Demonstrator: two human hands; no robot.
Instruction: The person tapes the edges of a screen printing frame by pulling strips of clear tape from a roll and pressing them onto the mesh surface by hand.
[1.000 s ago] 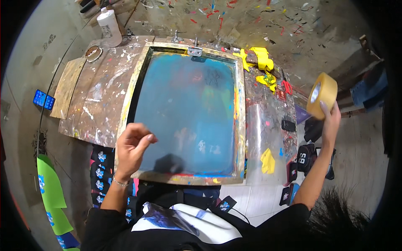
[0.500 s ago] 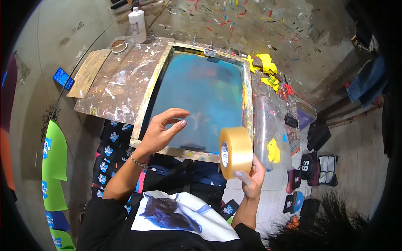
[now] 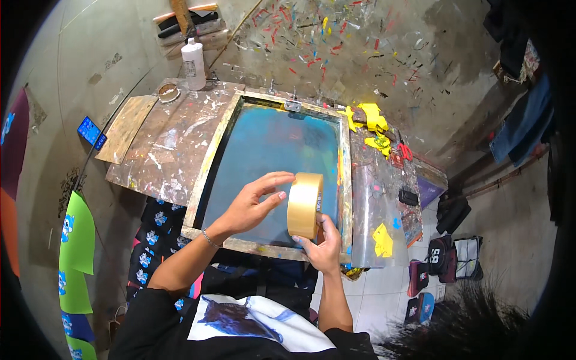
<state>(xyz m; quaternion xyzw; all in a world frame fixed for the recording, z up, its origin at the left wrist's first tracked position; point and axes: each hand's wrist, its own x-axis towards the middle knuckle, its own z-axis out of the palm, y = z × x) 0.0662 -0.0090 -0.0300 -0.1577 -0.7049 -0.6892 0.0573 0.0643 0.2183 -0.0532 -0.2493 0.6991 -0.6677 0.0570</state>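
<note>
My right hand (image 3: 322, 246) grips a wide roll of clear yellowish packing tape (image 3: 305, 207) by its lower edge, thumb outside. Close to the roll's left side is my left hand (image 3: 255, 205), its fingers apart and curved; the fingertips come up to the tape, but I cannot tell whether they touch it. Beneath both hands lies a screen-printing frame (image 3: 211, 156), wooden and paint-stained, with blue-tinted mesh (image 3: 282, 144). A metal hinge clamp (image 3: 293, 106) sits at its far edge.
The frame rests on a paint-spattered table (image 3: 159, 141). Behind it at left stand a white bottle (image 3: 193, 65) and a round tin (image 3: 168, 92). Yellow scraps (image 3: 375, 117), red-handled scissors (image 3: 405, 151) and a plastic sheet (image 3: 363, 210) lie at right. A phone (image 3: 91, 132) is at far left.
The tape roll has moved left with my right hand and turned, so its side opening now barely shows. My left hand has come close to it. The view has tilted up slightly.
</note>
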